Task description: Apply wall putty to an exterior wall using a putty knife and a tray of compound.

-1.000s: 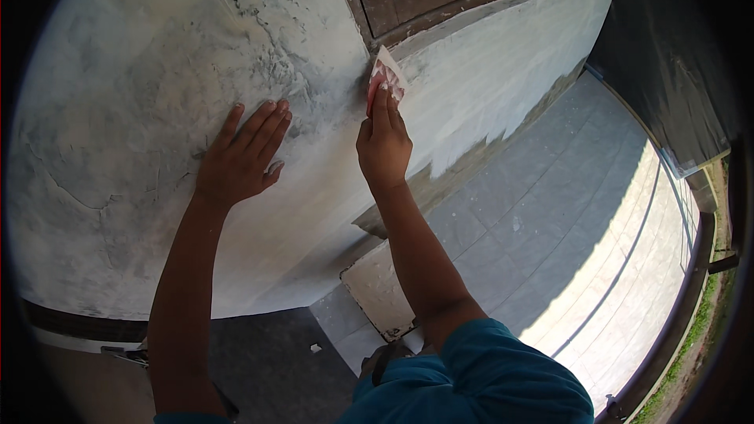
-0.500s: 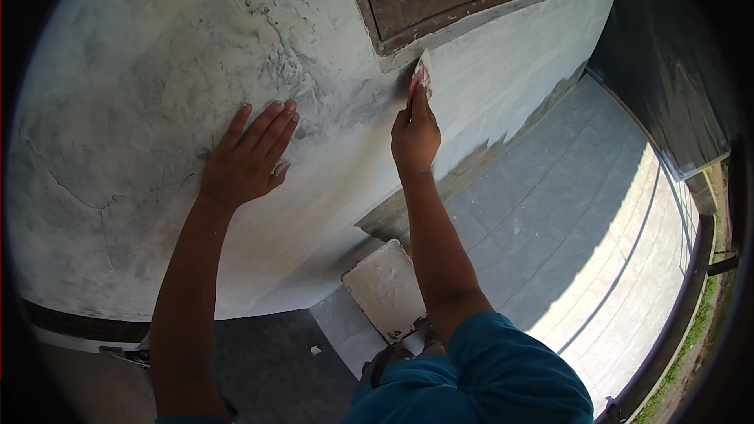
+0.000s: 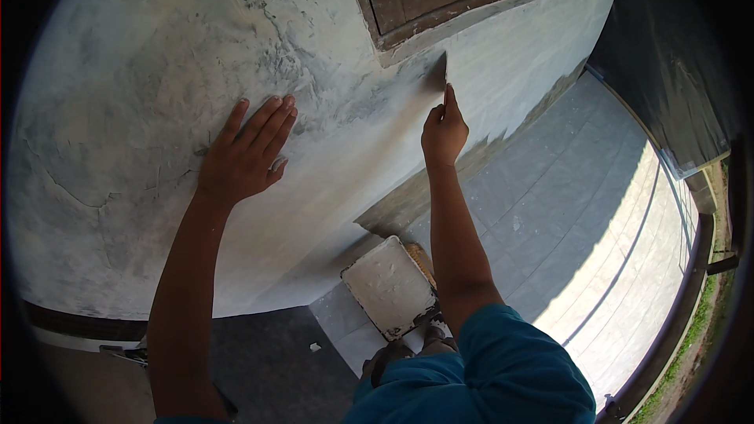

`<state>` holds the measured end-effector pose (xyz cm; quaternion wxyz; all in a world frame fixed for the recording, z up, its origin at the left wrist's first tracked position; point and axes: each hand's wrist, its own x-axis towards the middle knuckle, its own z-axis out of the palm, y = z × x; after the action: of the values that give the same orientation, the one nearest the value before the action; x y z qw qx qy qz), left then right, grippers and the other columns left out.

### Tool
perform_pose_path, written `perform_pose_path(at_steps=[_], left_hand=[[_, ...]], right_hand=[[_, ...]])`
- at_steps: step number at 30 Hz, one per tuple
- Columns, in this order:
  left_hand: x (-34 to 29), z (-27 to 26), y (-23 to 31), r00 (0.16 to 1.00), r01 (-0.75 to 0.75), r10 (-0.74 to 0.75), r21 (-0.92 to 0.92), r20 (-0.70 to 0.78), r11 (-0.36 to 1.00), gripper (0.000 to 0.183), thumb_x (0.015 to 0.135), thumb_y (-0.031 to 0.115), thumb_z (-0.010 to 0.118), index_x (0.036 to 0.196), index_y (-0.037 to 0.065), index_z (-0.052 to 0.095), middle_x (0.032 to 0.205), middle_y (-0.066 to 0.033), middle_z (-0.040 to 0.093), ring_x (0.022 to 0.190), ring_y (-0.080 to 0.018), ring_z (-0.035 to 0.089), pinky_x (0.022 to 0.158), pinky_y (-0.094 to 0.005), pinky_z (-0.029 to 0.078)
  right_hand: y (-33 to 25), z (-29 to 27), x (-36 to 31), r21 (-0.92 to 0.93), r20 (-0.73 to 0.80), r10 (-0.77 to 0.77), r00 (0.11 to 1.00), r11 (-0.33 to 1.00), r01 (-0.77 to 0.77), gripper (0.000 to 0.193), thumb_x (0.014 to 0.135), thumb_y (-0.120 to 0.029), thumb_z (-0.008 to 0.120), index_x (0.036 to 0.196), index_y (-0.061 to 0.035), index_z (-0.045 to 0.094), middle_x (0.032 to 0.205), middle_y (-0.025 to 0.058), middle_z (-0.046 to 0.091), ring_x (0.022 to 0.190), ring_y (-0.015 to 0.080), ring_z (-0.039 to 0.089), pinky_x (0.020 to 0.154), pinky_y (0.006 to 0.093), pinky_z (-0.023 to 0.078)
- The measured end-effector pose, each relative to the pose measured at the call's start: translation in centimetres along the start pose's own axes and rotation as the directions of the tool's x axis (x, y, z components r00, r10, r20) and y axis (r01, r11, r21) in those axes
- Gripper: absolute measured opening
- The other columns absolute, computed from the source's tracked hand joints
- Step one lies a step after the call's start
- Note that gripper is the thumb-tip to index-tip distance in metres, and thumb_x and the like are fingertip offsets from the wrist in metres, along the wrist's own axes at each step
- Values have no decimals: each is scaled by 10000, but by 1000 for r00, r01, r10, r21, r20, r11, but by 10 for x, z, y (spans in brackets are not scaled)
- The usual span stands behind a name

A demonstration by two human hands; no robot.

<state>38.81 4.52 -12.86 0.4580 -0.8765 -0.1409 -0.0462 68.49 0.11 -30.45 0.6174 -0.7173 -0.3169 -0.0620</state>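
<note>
A patchy white and grey plastered wall (image 3: 118, 110) fills the left and middle of the view. My left hand (image 3: 245, 149) rests flat against it with fingers spread. Just below the corner of a brown wooden window frame (image 3: 416, 22), my right hand (image 3: 444, 135) grips a putty knife (image 3: 440, 72). The blade, seen nearly edge-on, is at the wall surface; whether it presses there I cannot tell. Its handle is mostly hidden in my fingers. Dark, rough streaks mark the plaster between my two hands.
By my feet sits a white, putty-smeared rectangular container (image 3: 390, 286), with a brown-yellow object (image 3: 422, 261) partly behind it. Grey floor tiles (image 3: 534, 220) run along the wall's base. A dark sheet (image 3: 667, 71) hangs at the far right. One white scrap (image 3: 315, 347) lies on dark flooring.
My right hand has moved right and slightly down along the wall, and the putty knife has turned from showing its face to nearly edge-on. My left hand stays almost in place.
</note>
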Motion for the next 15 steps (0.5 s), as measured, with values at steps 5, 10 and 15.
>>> perform_pose_path(at_steps=[5,10,15], left_hand=[[1,1,1,1000,3,-3,-12,15,1000,715,834,418,594,1459,112,431,1566,-41,345,1460,-183,289,1216,-483,179],[-5,-1,-4,1000,15,-14,-15,21,1000,722,812,389,623,1449,105,437,1551,-34,369,1451,-174,303,1218,-470,178],[0,-3,-2,1000,14,-14,-7,22,1000,717,818,392,620,1453,114,436,1557,-33,361,1453,-175,302,1217,-474,176]], right_hand=[[-19,42,-136,93,215,-236,948,971,220,515,835,-56,591,1345,-25,527,1161,219,660,1063,353,655,877,404,545],[18,-8,-169,192,288,-99,952,980,44,356,890,-48,557,1229,-77,662,1006,181,714,841,298,720,738,349,566],[31,-2,-29,132,-37,139,990,982,-133,385,890,-35,531,1265,-9,615,1064,208,697,843,327,710,689,369,568]])
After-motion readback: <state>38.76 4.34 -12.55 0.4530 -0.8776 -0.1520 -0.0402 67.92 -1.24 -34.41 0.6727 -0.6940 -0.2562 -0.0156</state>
